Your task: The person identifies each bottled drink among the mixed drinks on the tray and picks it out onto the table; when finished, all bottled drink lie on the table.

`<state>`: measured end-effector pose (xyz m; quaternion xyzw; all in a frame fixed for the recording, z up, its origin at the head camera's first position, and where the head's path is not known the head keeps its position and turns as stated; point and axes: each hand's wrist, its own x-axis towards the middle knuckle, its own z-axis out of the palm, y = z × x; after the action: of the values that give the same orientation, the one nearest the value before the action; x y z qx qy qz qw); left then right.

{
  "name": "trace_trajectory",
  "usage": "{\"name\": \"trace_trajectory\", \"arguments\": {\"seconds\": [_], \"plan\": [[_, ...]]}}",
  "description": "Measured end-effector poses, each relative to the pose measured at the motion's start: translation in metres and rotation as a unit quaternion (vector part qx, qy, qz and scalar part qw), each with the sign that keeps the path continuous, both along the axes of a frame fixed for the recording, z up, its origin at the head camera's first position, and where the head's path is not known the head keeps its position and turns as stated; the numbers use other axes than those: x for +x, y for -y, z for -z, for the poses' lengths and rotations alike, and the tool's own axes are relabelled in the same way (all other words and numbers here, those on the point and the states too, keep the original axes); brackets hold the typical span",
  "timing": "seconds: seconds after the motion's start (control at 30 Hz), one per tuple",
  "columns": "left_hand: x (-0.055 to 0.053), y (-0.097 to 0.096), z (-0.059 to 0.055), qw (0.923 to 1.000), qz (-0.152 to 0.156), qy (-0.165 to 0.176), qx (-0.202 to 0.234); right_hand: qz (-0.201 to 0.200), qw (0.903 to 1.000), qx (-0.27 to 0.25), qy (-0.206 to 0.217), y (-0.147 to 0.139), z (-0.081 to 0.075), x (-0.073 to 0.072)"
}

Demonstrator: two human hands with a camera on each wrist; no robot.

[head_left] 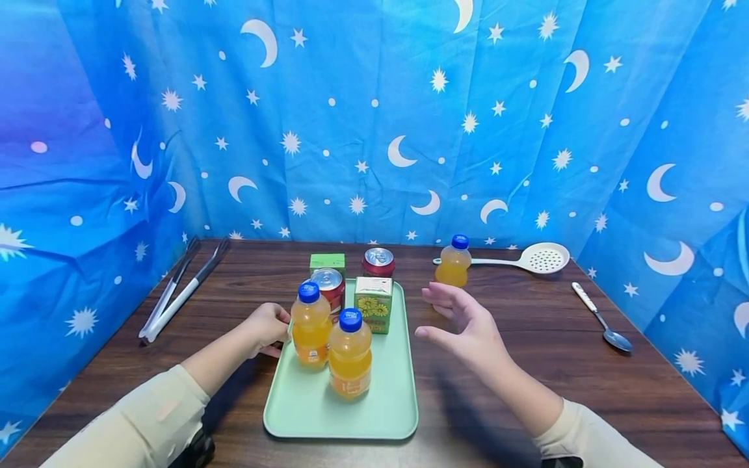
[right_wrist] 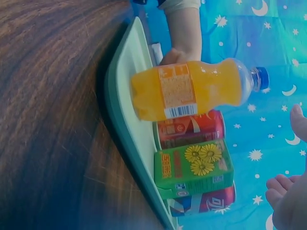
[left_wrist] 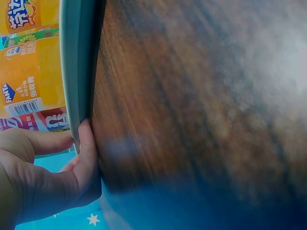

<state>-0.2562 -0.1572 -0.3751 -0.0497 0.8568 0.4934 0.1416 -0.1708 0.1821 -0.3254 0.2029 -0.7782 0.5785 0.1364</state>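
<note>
My left hand (head_left: 271, 330) pinches the left rim of a light green tray (head_left: 389, 396), thumb and fingers on either side of it in the left wrist view. My right hand (head_left: 465, 328) hovers right of the tray with fingers spread, holding nothing. On the tray stand two blue-capped bottles of orange drink, a front bottle (head_left: 350, 364) and a left bottle (head_left: 310, 328). Behind them are a red can (head_left: 329, 283) and a green drink carton with yellow flowers (head_left: 373, 309). Another green carton (head_left: 328, 261) and red can (head_left: 378, 260) stand at the tray's far end, their bases hidden.
Beyond my right hand stands a third orange drink bottle (head_left: 454, 263) on the wooden table (head_left: 497, 422). A white slotted skimmer (head_left: 544, 258) lies behind it, and a spoon (head_left: 603, 322) lies far right. Metal tongs (head_left: 181, 296) lie at the left. A blue starry curtain (head_left: 351, 117) surrounds the table.
</note>
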Motion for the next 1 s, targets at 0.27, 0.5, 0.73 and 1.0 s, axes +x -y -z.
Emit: {"name": "trace_trajectory", "arguments": {"seconds": [0.27, 0.5, 0.73, 1.0], "plan": [[0.0, 0.0, 0.0, 1.0, 0.002, 0.002, -0.001, -0.032, 0.9994, -0.001, 0.016, 0.009, 0.004, 0.002], [0.0, 0.0, 0.0, 1.0, 0.003, 0.005, 0.007, -0.041, 0.9988, 0.014, 0.022, 0.017, 0.007, 0.003], [0.0, 0.0, -0.001, 0.9999, 0.005, 0.006, 0.011, -0.055, 0.9978, 0.026, 0.028, 0.025, 0.011, 0.003], [0.0, 0.0, -0.001, 0.9999, -0.001, 0.004, 0.011, -0.072, 0.9967, 0.035, 0.01, 0.034, 0.015, 0.001]]}}
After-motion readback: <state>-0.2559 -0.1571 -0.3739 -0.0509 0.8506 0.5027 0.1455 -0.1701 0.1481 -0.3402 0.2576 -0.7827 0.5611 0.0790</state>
